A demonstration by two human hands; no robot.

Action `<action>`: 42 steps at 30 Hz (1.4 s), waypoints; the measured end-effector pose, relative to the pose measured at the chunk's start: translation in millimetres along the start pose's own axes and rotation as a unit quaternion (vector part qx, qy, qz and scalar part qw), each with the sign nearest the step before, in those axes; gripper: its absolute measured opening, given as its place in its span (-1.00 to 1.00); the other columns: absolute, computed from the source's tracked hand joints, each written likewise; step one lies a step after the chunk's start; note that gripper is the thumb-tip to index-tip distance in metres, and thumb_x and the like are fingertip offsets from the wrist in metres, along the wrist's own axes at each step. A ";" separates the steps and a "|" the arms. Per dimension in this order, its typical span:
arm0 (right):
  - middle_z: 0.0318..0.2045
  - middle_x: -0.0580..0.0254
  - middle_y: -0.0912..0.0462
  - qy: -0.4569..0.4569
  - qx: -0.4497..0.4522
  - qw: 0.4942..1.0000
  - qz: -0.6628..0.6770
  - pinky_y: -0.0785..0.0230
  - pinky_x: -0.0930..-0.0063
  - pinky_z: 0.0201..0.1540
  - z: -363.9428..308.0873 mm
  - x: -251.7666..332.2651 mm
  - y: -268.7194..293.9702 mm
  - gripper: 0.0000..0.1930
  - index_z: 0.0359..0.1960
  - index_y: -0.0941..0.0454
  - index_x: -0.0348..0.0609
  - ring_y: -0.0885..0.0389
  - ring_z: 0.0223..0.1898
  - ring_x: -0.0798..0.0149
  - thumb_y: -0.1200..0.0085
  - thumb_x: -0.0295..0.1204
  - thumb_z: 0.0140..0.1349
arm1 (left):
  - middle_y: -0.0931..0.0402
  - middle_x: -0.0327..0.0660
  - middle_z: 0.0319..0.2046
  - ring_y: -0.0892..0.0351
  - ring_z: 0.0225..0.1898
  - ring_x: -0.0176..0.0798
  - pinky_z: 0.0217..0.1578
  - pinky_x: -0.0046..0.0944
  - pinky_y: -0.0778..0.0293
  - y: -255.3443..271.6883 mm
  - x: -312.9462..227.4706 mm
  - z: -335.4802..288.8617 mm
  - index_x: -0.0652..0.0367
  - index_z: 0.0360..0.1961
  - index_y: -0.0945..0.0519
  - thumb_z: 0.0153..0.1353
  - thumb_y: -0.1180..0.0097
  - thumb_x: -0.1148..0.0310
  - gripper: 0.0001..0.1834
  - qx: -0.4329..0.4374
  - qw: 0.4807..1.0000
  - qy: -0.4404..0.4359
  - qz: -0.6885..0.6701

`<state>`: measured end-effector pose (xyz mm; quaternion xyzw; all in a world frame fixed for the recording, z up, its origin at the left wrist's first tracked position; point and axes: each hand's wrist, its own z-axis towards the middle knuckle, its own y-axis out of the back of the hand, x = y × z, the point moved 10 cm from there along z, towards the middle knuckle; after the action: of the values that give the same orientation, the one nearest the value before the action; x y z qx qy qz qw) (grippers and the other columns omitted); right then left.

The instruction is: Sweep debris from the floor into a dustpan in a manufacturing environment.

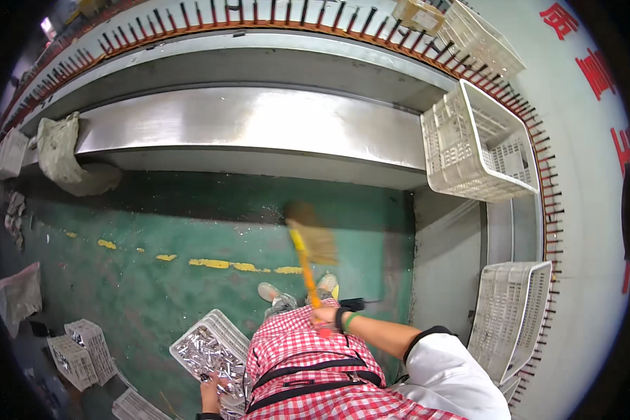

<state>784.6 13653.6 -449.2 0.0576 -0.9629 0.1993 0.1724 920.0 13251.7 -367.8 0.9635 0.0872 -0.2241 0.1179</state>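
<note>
My right hand (324, 319) is wrapped round the yellow and orange handle of a broom (304, 262), in front of my red-and-white checked apron. The broom's straw-coloured head points away from me over the green floor and is smeared by motion. At the lower left, my left hand (211, 393) is beside a white plastic basket (181, 344) heaped with small shiny metal parts (213, 353). Its fingers look curled near a small dark thing, too small to name. My shoes stand just short of the broom head.
A metal bench (259, 122) runs across the far side, with pins lining a conveyor (308, 26) behind it. White crates (446, 143) stand on the right; smaller baskets (72, 360) lie at left. A pale bag (57, 150) hangs off the bench. Small bits litter the floor (154, 217).
</note>
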 end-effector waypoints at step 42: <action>-0.63 0.36 -0.40 0.199 -0.134 0.942 0.233 -0.14 0.69 -0.74 -187.8 67.8 167.8 -0.53 -0.05 -0.13 -0.16 -0.30 -0.75 0.54 0.07 -0.48 -0.06 | -0.34 -0.29 -0.70 -0.34 -0.71 -0.44 -0.77 -0.46 -0.25 -703.5 -551.4 163.3 0.16 -0.41 -0.34 -0.06 -0.07 0.38 -0.79 0.240 0.822 -0.348 0.381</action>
<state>749.2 13879.8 -324.5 -0.2330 -0.9131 0.1107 0.3157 209.8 13818.0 -393.0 0.7760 -0.3899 -0.4955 -0.0186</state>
